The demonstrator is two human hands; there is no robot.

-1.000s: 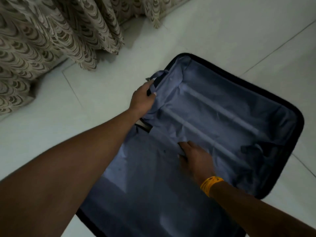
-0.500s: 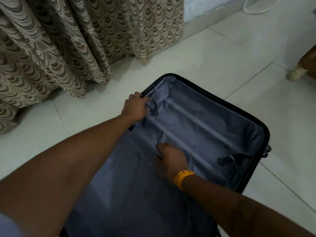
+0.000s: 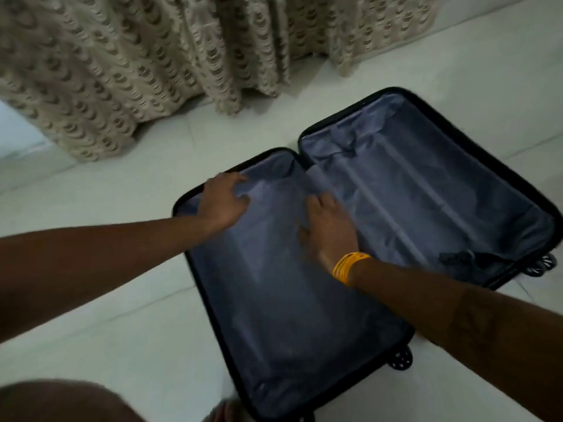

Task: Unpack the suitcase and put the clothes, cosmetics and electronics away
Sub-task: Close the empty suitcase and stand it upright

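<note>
A black suitcase lies open flat on the white tiled floor, both halves lined with blue-grey fabric. My left hand rests on the lining of the near half at its far left corner, fingers loosely bent. My right hand, with yellow bangles on the wrist, lies flat on the lining near the hinge between the two halves. No clothes, cosmetics or electronics show in either half. A dark strap lies in the far half near its right end.
A beige patterned curtain hangs down to the floor behind the suitcase. Suitcase wheels stick out at the right side. My knee fills the bottom left corner. White floor tiles surround the case.
The view has shifted so both halves of the suitcase show. My left hand let go of the lining edge and now rests on the near half. My right hand flattened out.
</note>
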